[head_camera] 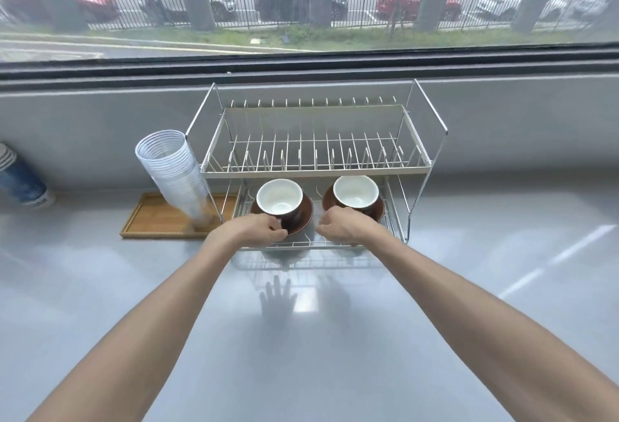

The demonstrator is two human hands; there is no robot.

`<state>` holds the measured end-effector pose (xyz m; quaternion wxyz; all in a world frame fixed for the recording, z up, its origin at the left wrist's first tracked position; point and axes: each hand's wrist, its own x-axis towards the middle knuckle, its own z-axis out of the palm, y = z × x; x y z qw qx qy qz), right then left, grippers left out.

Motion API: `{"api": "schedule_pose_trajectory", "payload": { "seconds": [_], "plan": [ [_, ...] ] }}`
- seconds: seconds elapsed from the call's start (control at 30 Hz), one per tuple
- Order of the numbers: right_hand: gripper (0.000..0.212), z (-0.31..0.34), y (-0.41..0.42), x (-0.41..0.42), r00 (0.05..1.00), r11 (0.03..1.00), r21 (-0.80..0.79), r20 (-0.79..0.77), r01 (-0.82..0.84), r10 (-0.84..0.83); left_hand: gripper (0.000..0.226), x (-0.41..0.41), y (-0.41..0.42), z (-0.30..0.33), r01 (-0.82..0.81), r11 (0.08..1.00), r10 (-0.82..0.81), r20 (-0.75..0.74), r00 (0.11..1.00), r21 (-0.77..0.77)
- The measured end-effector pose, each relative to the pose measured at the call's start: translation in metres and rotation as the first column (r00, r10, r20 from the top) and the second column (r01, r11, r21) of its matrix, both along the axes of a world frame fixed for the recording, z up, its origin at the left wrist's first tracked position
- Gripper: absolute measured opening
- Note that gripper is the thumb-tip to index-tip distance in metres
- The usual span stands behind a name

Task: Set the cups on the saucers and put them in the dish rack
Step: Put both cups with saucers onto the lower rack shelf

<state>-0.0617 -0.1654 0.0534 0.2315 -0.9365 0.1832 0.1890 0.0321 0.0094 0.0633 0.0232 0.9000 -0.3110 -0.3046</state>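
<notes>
A wire rack [315,167] stands on the grey table [100,287] by the window. On its low shelf sit two brown saucers, each with a cup on it, white inside. The left cup [279,199] is on the left saucer [301,222], at 9 o'clock from the right cup [355,191] on the right saucer [378,212]. The left hand [258,229] is at the near edge of the left saucer, its fingers curled on the rim. The right hand [341,229] is at 6 o'clock of the right saucer with bent fingers; I cannot tell if they hold it. A stack of clear cups [174,170] leans on a wood tray [150,220] at 9 o'clock of the rack
</notes>
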Motion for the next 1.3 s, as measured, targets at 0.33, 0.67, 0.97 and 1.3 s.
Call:
{"api": "schedule_pose_trajectory", "payload": {
  "seconds": [0.33, 0.67, 0.97, 1.3],
  "plan": [
    [0.047, 0.004, -0.045, -0.042, 0.963, 0.905, -0.419, 0.267, 0.081, 0.037, 0.050, -0.029, -0.062, -0.003, 0.167, 0.980, -0.093, 0.495, 0.864, -0.107],
    [0.049, -0.031, -0.075, -0.025, 0.861, 0.916, -0.301, 0.501, 0.265, -0.085, 0.046, -0.032, -0.106, -0.039, 0.001, 0.863, 0.258, 0.440, 0.860, -0.506],
    [0.052, -0.073, -0.087, 0.001, 0.761, 0.870, 0.135, 0.434, 0.475, -0.483, 0.049, -0.026, -0.144, -0.061, -0.415, 0.677, 0.513, -0.014, 0.858, -0.608],
    [0.044, -0.083, -0.093, 0.007, 0.687, 0.750, 0.384, 0.316, 0.538, -0.655, 0.051, -0.019, -0.146, -0.084, -0.512, 0.670, 0.495, -0.190, 0.848, -0.537]
  ]
}}
